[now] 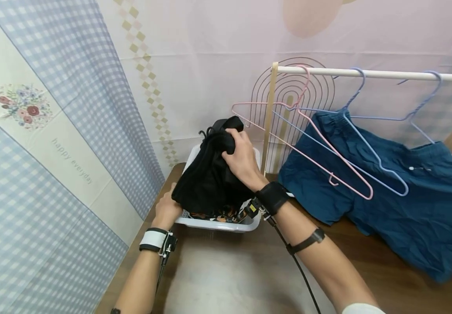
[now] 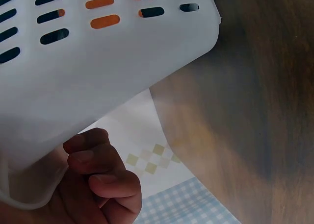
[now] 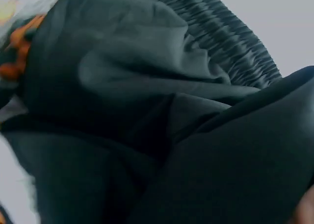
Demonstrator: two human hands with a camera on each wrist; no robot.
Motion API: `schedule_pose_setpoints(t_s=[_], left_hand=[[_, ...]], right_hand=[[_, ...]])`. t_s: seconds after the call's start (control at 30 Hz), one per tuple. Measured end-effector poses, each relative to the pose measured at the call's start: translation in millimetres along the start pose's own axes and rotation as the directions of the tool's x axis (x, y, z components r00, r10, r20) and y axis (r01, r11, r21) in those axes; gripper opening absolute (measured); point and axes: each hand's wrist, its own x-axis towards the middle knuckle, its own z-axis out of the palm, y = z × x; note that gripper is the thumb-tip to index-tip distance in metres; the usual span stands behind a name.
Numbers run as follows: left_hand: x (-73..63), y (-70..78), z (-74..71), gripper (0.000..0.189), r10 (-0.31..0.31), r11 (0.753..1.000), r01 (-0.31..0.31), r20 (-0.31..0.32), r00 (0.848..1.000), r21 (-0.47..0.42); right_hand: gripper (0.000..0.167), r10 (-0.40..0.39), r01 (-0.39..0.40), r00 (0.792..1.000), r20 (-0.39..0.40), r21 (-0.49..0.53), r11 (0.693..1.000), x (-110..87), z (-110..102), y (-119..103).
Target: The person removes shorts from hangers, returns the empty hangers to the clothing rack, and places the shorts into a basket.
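Note:
My right hand (image 1: 243, 159) grips a bunched black garment (image 1: 206, 179) near its top, thumb and fingers pinching the cloth. A dark cord loops out at its upper left, and a gathered elastic waistband (image 3: 230, 35) shows in the right wrist view. The garment hangs over a white plastic basket (image 1: 214, 224) with slotted walls. Beneath it lies an orange-and-dark patterned cloth (image 1: 226, 214). At the basket's left side, my left hand (image 1: 167, 207) holds the edge; in the left wrist view its fingers (image 2: 115, 185) curl round the handle part of the basket (image 2: 98, 82).
Right of the basket stands a rack with a wooden post (image 1: 270, 122) and a white rail (image 1: 379, 74). A pink hanger (image 1: 304, 117) and blue hangers (image 1: 353, 98) hang there, with blue shorts (image 1: 379, 196) below. The brown table (image 1: 210, 270) meets a checked curtain (image 1: 73, 174) at left.

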Motion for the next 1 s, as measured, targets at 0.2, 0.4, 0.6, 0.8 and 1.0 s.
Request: schedule_pose_setpoints(t_s=[0.2, 0.4, 0.6, 0.8, 1.0], left_hand=[[9.6, 9.2, -2.1, 0.035, -0.027, 0.999, 0.028, 0.029, 0.999, -0.03], [16.2, 14.4, -0.9, 0.03, -0.08, 0.997, 0.08, 0.048, 0.996, -0.003], [15.5, 14.4, 0.5, 0.032, -0.061, 0.998, 0.061, 0.039, 0.997, 0.001], [12.1, 10.9, -0.5, 0.033, -0.068, 0.998, 0.068, 0.05, 0.996, 0.004], [7.2, 3.3, 0.4, 0.031, -0.066, 0.998, 0.066, 0.047, 0.997, 0.019]], right_hand=[[0.06, -0.053, 0.066, 0.996, 0.074, -0.194, 0.979, -1.1, 23.5, 35.0], [0.057, -0.074, 0.163, 0.967, 0.244, -0.369, 0.915, -3.0, 36.9, 64.4], [0.063, -0.009, 0.214, 0.896, 0.444, -0.413, 0.885, -2.1, 43.0, 71.9], [0.077, 0.151, 0.233, 0.74, 0.656, -0.461, 0.856, -7.1, 49.6, 63.9], [0.067, 0.265, 0.162, 0.615, 0.743, -0.448, 0.879, -15.9, 55.7, 55.3]])
